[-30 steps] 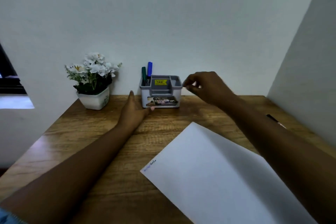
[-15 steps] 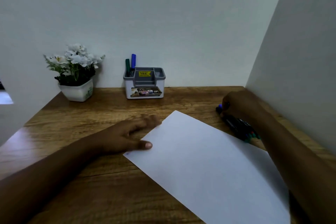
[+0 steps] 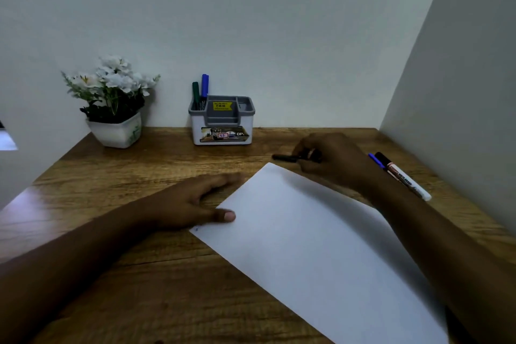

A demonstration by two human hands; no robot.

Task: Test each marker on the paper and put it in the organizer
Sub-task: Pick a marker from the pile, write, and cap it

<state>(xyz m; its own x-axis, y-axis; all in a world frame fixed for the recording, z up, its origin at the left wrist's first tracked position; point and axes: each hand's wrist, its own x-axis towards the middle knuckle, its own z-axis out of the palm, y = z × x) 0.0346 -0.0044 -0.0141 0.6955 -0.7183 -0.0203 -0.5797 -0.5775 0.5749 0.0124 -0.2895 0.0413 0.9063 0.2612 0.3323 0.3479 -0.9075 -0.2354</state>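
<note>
Far left, back of the wooden worktop (image 3: 111, 246): white pot of white flowers (image 3: 114, 131) against the wall.

Right of it, also at the back wall, the grey-and-white organizer (image 3: 222, 127) with a yellow price sticker and a printed label on the front. A green marker (image 3: 195, 92) and a blue marker (image 3: 205, 85) stand upright, caps up, in its back-left compartment.

Centre-left: left hand (image 3: 190, 204) lies palm down on the worktop with its fingers (image 3: 223, 179) straight and flat, holding nothing. Its thumb tip rests on the left edge of the paper (image 3: 321, 246), near the corner. The white sheet lies flat and turned at an angle, running from centre to the lower right. There is a tiny dark mark at its left corner.

Right of centre, just past the paper's far corner: right hand (image 3: 332, 159) has its fingers curled round a black marker (image 3: 284, 158). The marker's dark end sticks out to the left, roughly level. Cannot tell whether it touches the worktop.

Far right, partly behind the right wrist: a loose blue pen (image 3: 375, 160) and a white-barrelled marker (image 3: 407, 179) with a black cap lie side by side on the worktop, near the side wall and off the paper.
</note>
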